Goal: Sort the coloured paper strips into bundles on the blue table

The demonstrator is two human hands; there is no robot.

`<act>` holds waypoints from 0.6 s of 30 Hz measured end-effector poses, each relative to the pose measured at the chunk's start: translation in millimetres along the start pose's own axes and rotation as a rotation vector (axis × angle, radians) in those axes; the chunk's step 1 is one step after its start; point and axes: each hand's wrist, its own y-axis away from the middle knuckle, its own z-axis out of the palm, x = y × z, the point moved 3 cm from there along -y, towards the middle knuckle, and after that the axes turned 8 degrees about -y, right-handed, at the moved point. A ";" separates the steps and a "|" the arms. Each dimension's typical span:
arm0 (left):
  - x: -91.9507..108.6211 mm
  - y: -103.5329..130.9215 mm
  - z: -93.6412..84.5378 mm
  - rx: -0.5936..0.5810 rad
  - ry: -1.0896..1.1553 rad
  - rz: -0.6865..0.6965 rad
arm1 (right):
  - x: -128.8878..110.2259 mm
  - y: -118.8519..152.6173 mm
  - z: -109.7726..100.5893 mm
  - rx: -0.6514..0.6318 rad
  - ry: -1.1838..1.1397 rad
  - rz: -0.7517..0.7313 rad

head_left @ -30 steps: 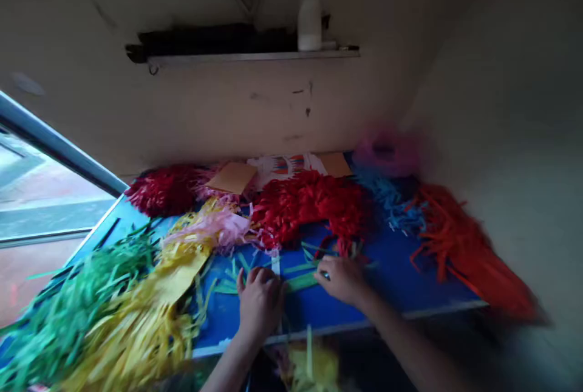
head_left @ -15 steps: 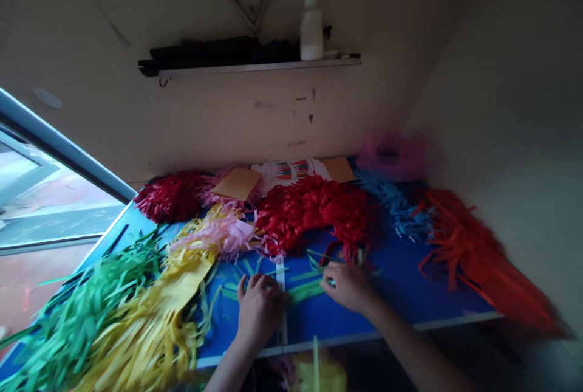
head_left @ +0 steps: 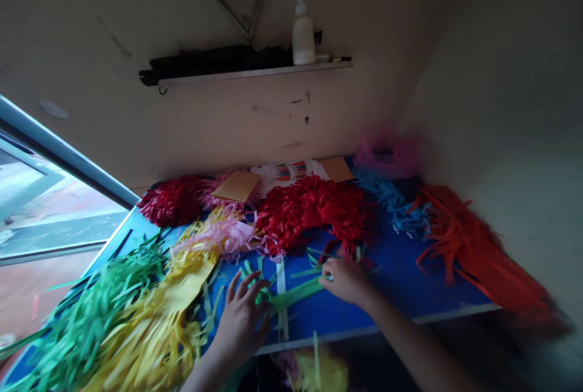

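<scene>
A green strip with fringed ends (head_left: 298, 295) lies across the blue table (head_left: 392, 282) between my hands. My right hand (head_left: 344, 279) has its fingers closed on the strip's right end. At the strip's left end, my left hand (head_left: 246, 316) is raised with its fingers spread, holding nothing visible. Thin green strands show behind its fingertips. Just beyond my hands sits a red fringed bundle (head_left: 314, 206). Left of my left hand lies yellow fringed material (head_left: 182, 285), with green fringe (head_left: 104, 295) beside it.
Pink fringe (head_left: 237, 234), a dark red bundle (head_left: 173, 200), blue fringe (head_left: 401, 206) and orange-red material (head_left: 492, 252) lie around the table. Brown cards (head_left: 237, 186) and a printed sheet (head_left: 268, 176) are at the back. A bottle (head_left: 303, 39) stands on the wall shelf (head_left: 255, 71).
My left hand has moved left and opened, its fingers now spread. More of the green strip shows between my hands. My right hand stays at the strip's right end. The view has shifted slightly.
</scene>
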 end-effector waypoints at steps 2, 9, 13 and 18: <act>4.8 1.7 -13.8 0.181 -0.097 -0.067 | 0.3 0.4 -0.2 0.006 -0.008 0.002; 95.7 -12.5 53.1 0.042 -0.094 -0.123 | 0.4 -0.3 3.5 0.026 0.002 -0.012; 90.1 -15.7 75.3 -0.115 -0.112 -0.211 | -3.2 9.0 -0.6 0.059 0.007 -0.020; 80.6 -19.4 68.2 -0.144 -0.015 -0.222 | -12.7 39.4 -2.1 0.158 0.004 -0.349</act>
